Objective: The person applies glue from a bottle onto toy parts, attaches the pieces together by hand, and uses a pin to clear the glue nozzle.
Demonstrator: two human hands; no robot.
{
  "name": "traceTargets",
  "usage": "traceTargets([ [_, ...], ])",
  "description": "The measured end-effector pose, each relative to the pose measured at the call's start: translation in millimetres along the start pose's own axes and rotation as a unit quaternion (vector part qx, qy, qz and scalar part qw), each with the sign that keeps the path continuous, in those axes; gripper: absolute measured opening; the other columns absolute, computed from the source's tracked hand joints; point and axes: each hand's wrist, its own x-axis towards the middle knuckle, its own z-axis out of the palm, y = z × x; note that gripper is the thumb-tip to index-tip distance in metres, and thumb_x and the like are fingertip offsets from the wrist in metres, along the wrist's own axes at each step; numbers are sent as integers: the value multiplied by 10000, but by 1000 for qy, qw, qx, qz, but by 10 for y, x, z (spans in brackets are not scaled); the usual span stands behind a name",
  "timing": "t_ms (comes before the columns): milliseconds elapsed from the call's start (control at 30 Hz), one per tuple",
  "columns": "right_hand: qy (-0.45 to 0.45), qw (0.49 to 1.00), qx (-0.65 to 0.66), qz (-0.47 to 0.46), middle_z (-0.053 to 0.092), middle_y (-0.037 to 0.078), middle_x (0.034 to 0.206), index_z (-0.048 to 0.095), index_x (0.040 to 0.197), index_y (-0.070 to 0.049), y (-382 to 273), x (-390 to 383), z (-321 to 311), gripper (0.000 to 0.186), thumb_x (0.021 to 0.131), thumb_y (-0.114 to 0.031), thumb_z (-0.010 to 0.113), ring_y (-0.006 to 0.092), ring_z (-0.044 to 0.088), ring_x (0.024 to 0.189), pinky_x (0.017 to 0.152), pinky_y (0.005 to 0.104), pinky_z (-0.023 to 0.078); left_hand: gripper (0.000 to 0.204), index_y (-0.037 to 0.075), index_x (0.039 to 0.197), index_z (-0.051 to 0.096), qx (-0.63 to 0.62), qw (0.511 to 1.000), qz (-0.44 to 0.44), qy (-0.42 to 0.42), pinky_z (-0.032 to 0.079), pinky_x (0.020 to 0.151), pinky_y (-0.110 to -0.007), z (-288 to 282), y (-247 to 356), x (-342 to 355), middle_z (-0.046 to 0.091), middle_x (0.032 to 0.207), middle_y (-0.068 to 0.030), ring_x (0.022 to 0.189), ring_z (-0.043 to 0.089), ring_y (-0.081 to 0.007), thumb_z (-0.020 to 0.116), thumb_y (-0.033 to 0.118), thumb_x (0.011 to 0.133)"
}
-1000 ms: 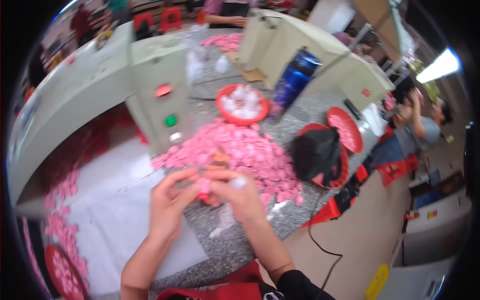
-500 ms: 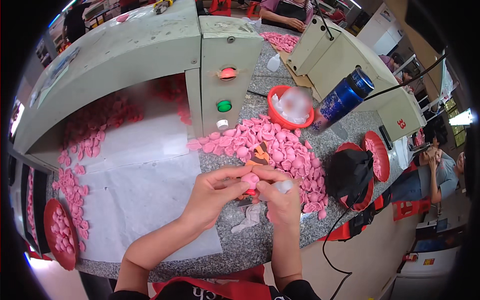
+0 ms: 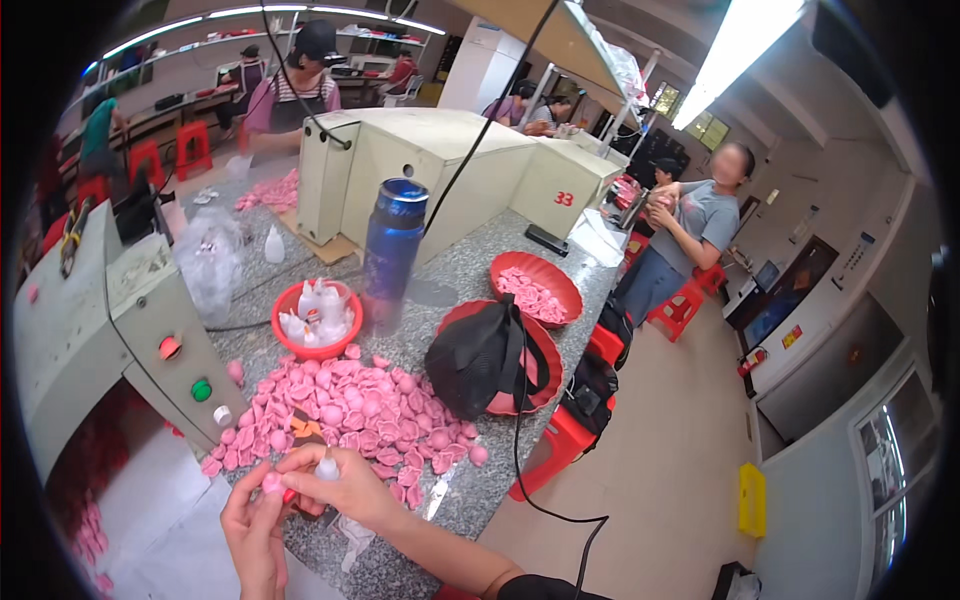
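A small rounded pink piece (image 3: pixel 273 482) is pinched between the fingertips of my left hand (image 3: pixel 250 522), at the lower left of the view. My right hand (image 3: pixel 348 490) meets it there, its fingers closed round a small white squeeze bottle (image 3: pixel 327 467) with the pale end poking up. A bit of red shows between the two hands; I cannot make out what it is. Just beyond my fingers lies a heap of pink shell-like pieces (image 3: pixel 345 405), with an orange-and-brown object (image 3: pixel 304 427) at its near edge.
Behind the heap stand a red basket of white bottles (image 3: pixel 318 352) and a blue flask (image 3: pixel 392 250). A black bag (image 3: pixel 478 358) rests on a red bowl. The machine housing (image 3: pixel 150 330) is at left; a black cable (image 3: pixel 520 440) hangs over the table edge. A co-worker (image 3: pixel 700 220) stands at right.
The view has swung to the right and up, so the hands appear farther left and lower. Both hands stay together on the pink piece and the bottle.
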Motion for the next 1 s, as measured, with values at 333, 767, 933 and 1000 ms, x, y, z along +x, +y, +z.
traceTargets([
  [333, -58, 973, -83, -206, 550, 70, 1009, 612, 961, -7, -54, -7, 111, 281, 690, -24, 685, 167, 515, 950, 828, 278, 398, 257, 27, 1017, 505, 3, 999, 40, -6, 487, 746, -243, -208, 32, 2, 553, 937, -56, 838, 568, -128, 608, 114, 799],
  [767, 9, 923, -196, -330, 581, 78, 945, 592, 931, -22, -52, -24, 236, 292, 658, -45, 693, 210, 550, 906, 792, 320, 420, 219, -1, 1013, 517, -12, 995, 95, 30, 468, 766, -262, -206, -93, -8, 538, 978, -78, 881, 552, -152, 572, 106, 830],
  [933, -10, 924, -179, -337, 578, 84, 937, 596, 929, -20, -2, -17, 180, 296, 655, -36, 708, 219, 552, 912, 801, 315, 419, 173, 23, 972, 513, 2, 993, 121, 17, 460, 768, -257, -159, -103, -55, 506, 1017, -79, 910, 531, -156, 569, 104, 831],
  [1000, -14, 925, -175, -337, 584, 88, 930, 604, 924, -18, -13, -35, 180, 294, 651, -35, 711, 215, 558, 900, 790, 314, 422, 151, 32, 948, 510, -2, 992, 124, 3, 454, 771, -257, -142, -87, -70, 491, 1027, -79, 912, 523, -154, 570, 103, 829],
])
